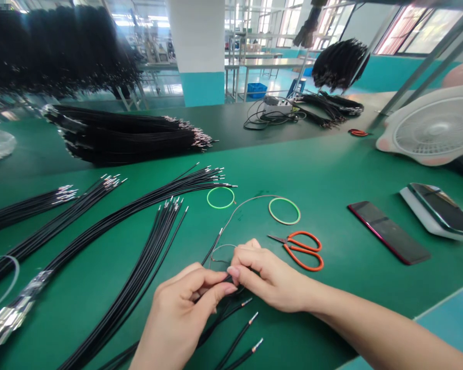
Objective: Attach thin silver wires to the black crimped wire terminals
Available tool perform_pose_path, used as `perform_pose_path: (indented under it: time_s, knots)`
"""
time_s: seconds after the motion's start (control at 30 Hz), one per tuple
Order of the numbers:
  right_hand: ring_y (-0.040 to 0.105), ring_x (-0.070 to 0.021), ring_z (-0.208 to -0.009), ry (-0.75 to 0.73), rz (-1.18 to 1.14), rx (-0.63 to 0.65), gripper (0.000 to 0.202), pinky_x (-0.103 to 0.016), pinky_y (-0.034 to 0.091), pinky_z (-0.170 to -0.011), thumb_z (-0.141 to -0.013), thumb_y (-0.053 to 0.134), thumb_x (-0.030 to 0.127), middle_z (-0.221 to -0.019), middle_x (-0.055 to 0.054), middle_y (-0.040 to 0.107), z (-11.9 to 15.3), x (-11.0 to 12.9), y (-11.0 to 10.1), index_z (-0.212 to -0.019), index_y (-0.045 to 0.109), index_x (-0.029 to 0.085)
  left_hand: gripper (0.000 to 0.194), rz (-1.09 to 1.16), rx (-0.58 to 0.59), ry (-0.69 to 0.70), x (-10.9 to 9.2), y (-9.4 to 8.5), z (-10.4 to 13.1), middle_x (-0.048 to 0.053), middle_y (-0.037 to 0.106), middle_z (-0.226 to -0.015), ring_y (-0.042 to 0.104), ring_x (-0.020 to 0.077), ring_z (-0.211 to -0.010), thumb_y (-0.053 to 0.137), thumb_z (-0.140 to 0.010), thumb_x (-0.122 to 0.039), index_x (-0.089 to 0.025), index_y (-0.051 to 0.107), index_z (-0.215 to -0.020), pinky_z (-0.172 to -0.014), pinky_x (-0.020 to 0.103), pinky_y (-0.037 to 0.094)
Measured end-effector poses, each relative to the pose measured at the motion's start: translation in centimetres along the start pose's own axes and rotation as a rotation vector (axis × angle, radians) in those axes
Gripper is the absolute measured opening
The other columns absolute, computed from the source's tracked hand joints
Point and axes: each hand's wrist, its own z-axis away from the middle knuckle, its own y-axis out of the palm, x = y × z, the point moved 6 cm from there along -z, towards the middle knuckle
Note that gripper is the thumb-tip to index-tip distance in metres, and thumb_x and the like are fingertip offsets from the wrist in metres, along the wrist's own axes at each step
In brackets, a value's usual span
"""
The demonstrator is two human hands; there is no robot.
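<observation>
Black round cables with silvery tips lie nearest, below the hands. Left hand: thumb and forefinger closed, pinching a short black cable section. Right hand: thumb and fingers closed on the same section, touching the left fingertips; whether a thin brownish wire is also gripped cannot be confirmed, the contact being partly hidden. Orange-handled metal scissors rest beside the right hand; a dark, red-edged phone lies farther right. Beyond the hands, two thin green rings lie apart on the green tabletop. Farther back: a thick black cable bundle, left; a white fan, right; a blue plastic crate, behind.
</observation>
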Motion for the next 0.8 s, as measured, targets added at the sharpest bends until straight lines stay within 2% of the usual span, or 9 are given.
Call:
perform_pose_path:
  time_s: [0.13, 0.27, 0.37, 0.47, 0.6, 0.8]
  knots:
    - [0.050, -0.0142, -0.074, -0.044, 0.049, -0.015, 0.038, -0.034, 0.033, -0.082, -0.102, 0.032, 0.035, -0.071, 0.000, 0.057, -0.1, -0.1, -0.2, -0.076, 0.053, 0.018, 0.017, 0.090, 0.105, -0.015, 0.1, 0.3, -0.1, 0.001, 0.061, -0.078, 0.059, 0.0128, -0.065, 0.063, -0.084, -0.034, -0.025, 0.076, -0.089, -0.057, 0.022, 0.050]
    - [0.055, -0.0150, -0.080, -0.019, -0.040, -0.039, 0.048, -0.035, 0.033, -0.085, -0.104, 0.022, 0.040, -0.078, -0.002, 0.062, -0.2, -0.5, -0.9, -0.084, 0.060, 0.018, 0.017, 0.152, 0.058, -0.060, 0.3, -0.2, -0.1, -0.001, 0.059, -0.071, 0.060, 0.0117, -0.061, 0.063, -0.083, -0.034, -0.023, 0.076, -0.087, -0.057, 0.022, 0.052]
    - [0.057, -0.0160, -0.086, -0.053, -0.050, -0.098, 0.032, -0.035, 0.034, -0.086, -0.098, 0.042, 0.045, -0.092, -0.004, 0.065, -0.1, -0.5, -1.5, -0.100, 0.060, 0.019, 0.019, 0.208, 0.032, -0.150, 0.7, -0.3, -0.2, -0.003, 0.060, -0.060, 0.060, 0.0112, -0.053, 0.066, -0.080, -0.035, -0.020, 0.073, -0.089, -0.052, 0.021, 0.052]
    - [0.059, -0.0170, -0.090, -0.144, -0.036, -0.159, 0.025, -0.035, 0.033, -0.086, -0.088, 0.064, 0.041, -0.095, -0.004, 0.068, -0.1, -0.3, -1.8, -0.101, 0.061, 0.019, 0.022, 0.259, 0.033, -0.196, 0.8, -0.2, -0.3, -0.004, 0.062, -0.058, 0.060, 0.0110, -0.051, 0.069, -0.079, -0.034, -0.018, 0.069, -0.093, -0.048, 0.020, 0.050]
    - [0.061, -0.0159, -0.086, -0.218, 0.012, -0.212, 0.015, -0.035, 0.032, -0.083, -0.086, 0.068, 0.032, -0.086, -0.002, 0.070, -0.1, -0.2, -1.8, -0.091, 0.064, 0.019, 0.022, 0.292, 0.038, -0.187, 0.6, -0.1, -0.3, -0.007, 0.059, -0.057, 0.059, 0.0092, -0.049, 0.071, -0.078, -0.033, -0.018, 0.063, -0.091, -0.046, 0.019, 0.049]
    - [0.062, -0.0152, -0.083, -0.242, 0.053, -0.221, 0.012, -0.036, 0.031, -0.084, -0.084, 0.070, 0.028, -0.085, -0.002, 0.071, 0.0, -0.2, -1.9, -0.092, 0.067, 0.019, 0.022, 0.293, 0.037, -0.196, 0.5, 0.0, -0.2, -0.007, 0.058, -0.058, 0.058, 0.0079, -0.049, 0.072, -0.077, -0.032, -0.018, 0.061, -0.089, -0.045, 0.017, 0.048]
